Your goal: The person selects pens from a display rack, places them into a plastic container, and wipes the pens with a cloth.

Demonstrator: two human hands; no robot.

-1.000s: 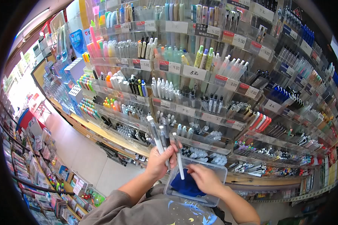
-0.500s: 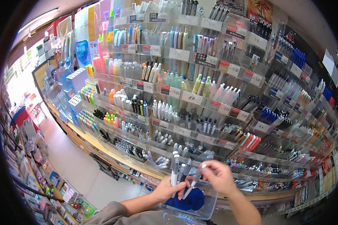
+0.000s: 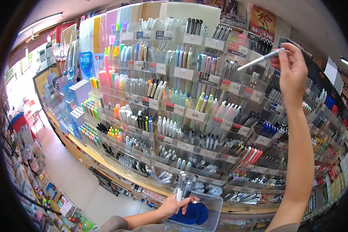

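Observation:
My right hand (image 3: 293, 69) is raised at the upper right, its fingers closed round one end of a white and grey pen (image 3: 260, 60). The pen's pale tip points down and left, in front of the upper racks. Low in the middle, my left hand (image 3: 174, 205) grips a small upright bunch of pens (image 3: 181, 189), some white and grey, some dark. Just beside and below that hand lies a blue cloth (image 3: 195, 215) inside a clear plastic bin (image 3: 216, 214).
A tiered clear acrylic rack (image 3: 174, 143) full of pens and markers fills the view, with price labels (image 3: 195, 115) along its tiers. A wooden ledge (image 3: 116, 160) runs beneath it. At the left are the tiled floor (image 3: 71, 166) and a shelf of small goods (image 3: 34, 170).
My right hand has lifted the pen away from the left hand's bunch, up and right to the upper racks. The left hand stays low with its pens. The view has tilted slightly upward.

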